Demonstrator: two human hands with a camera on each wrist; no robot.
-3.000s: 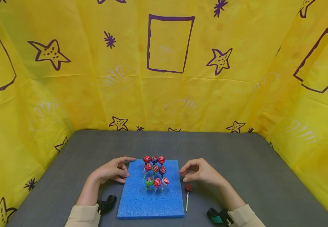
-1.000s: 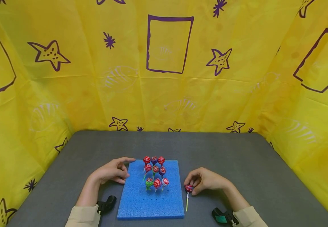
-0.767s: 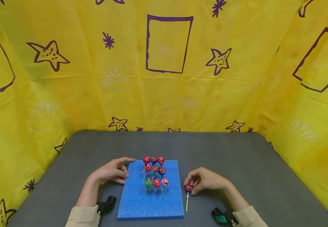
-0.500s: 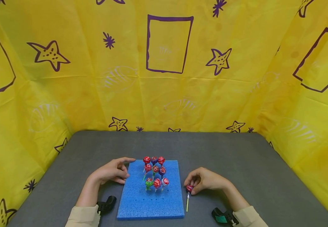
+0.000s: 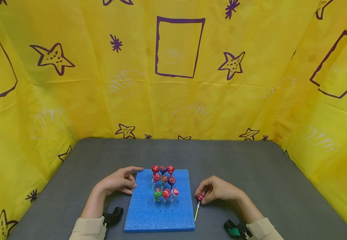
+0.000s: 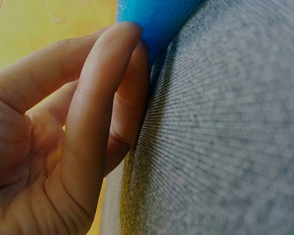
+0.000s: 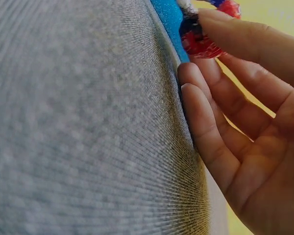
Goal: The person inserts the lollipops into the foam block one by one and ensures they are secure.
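Note:
My right hand (image 5: 218,190) pinches a dark red wrapped lollipop (image 5: 200,197) by its head, between thumb and index finger. Its yellowish stick (image 5: 196,213) points toward the front and slants left, near the right edge of a blue foam board (image 5: 149,220). In the right wrist view the lollipop's wrapper (image 7: 201,44) shows under the thumb, while the other fingers bend loosely near the table. My left hand (image 5: 119,180) rests against the board's left side, index finger stretched to the far left corner. The left wrist view has the thumb tip (image 6: 130,34) right at the foam (image 6: 161,24).
Several wrapped lollipops stand upright in the foam in three rows, including a green one (image 5: 157,192) and a white-and-red one (image 5: 175,191) in the front row. Small holes (image 5: 160,211) line up nearer the front. A grey table (image 5: 221,153) lies below, with yellow printed cloth (image 5: 173,100) around it.
My right hand has come down and nearer from beside the board and taken hold of the lollipop's head. The stick end has since swung left toward the board. My left hand has stayed put.

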